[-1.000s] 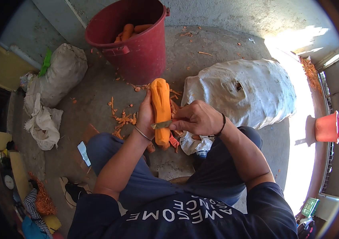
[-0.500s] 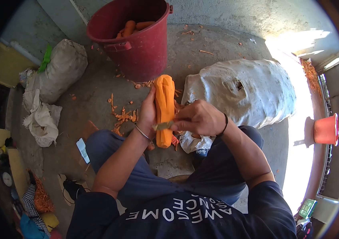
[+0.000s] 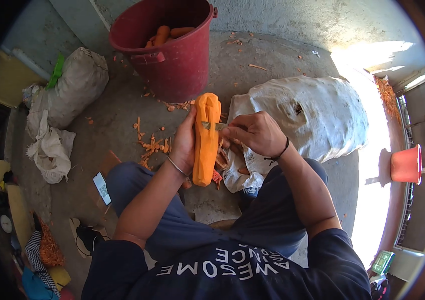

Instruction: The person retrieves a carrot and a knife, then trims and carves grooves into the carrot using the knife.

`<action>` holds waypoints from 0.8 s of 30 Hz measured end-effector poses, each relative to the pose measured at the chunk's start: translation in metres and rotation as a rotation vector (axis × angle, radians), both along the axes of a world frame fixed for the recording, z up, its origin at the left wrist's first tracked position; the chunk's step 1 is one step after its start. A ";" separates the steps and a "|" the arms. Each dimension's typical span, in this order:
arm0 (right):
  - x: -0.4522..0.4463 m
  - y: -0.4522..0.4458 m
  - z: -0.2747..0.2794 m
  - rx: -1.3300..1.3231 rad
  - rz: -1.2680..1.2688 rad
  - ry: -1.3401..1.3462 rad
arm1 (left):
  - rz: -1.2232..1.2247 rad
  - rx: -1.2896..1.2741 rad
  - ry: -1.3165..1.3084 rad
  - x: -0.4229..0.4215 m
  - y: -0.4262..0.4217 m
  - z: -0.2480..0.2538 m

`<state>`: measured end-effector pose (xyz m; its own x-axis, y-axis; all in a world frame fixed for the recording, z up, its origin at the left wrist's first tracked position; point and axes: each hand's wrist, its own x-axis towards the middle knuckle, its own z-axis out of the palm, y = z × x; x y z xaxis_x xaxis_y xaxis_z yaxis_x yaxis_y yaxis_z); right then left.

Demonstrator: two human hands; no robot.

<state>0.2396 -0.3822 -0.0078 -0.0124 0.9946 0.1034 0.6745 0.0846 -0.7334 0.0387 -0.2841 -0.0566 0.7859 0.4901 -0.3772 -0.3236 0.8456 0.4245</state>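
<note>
My left hand [image 3: 185,144] is closed around the left side of a large peeled carrot [image 3: 204,159], which stands lengthwise in front of me, its surface cut in long facets. In my right hand [image 3: 258,134] is a small knife [image 3: 220,126]; its flat blade lies across the upper part of the carrot. My fingers cover the handle. Just right of the carrot, more carrots [image 3: 236,156] partly show at the mouth of a white sack [image 3: 302,107].
A red bucket [image 3: 177,70] with several carrots [image 3: 162,36] inside stands ahead. Orange peelings [image 3: 153,146] litter the concrete floor. Left are a filled sack [image 3: 80,82] and a phone [image 3: 102,188] near my knee. An orange-red bucket [image 3: 406,164] is at the far right.
My right hand and the knife have moved up along the carrot, from near its lower end to its upper part. My left hand keeps its hold, and the carrot looks slightly turned.
</note>
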 end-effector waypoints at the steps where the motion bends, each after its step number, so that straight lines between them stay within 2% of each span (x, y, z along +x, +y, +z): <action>1: -0.001 0.000 0.001 0.001 0.005 -0.003 | 0.000 0.000 0.031 0.000 0.000 0.001; 13: 0.010 0.006 -0.003 0.037 0.050 -0.036 | -0.069 -0.009 0.010 -0.004 -0.004 0.003; 15: 0.021 0.010 -0.007 0.046 -0.106 -0.024 | -0.099 -0.004 -0.022 -0.003 -0.014 0.000; 19: 0.020 0.006 0.001 -0.011 -0.124 0.068 | -0.105 -0.030 -0.070 0.001 -0.018 -0.008; 20: 0.018 0.005 0.000 -0.049 -0.062 0.187 | -0.102 -0.031 -0.070 0.001 -0.017 -0.009; 21: 0.015 0.003 0.000 -0.050 -0.055 0.187 | -0.057 -0.049 -0.016 0.001 -0.016 -0.008; 23: 0.009 -0.001 0.003 -0.027 0.260 0.071 | -0.001 -0.063 0.039 0.002 -0.013 -0.008; 24: 0.004 -0.001 0.004 -0.059 0.286 0.071 | 0.042 -0.089 0.062 0.005 -0.012 -0.010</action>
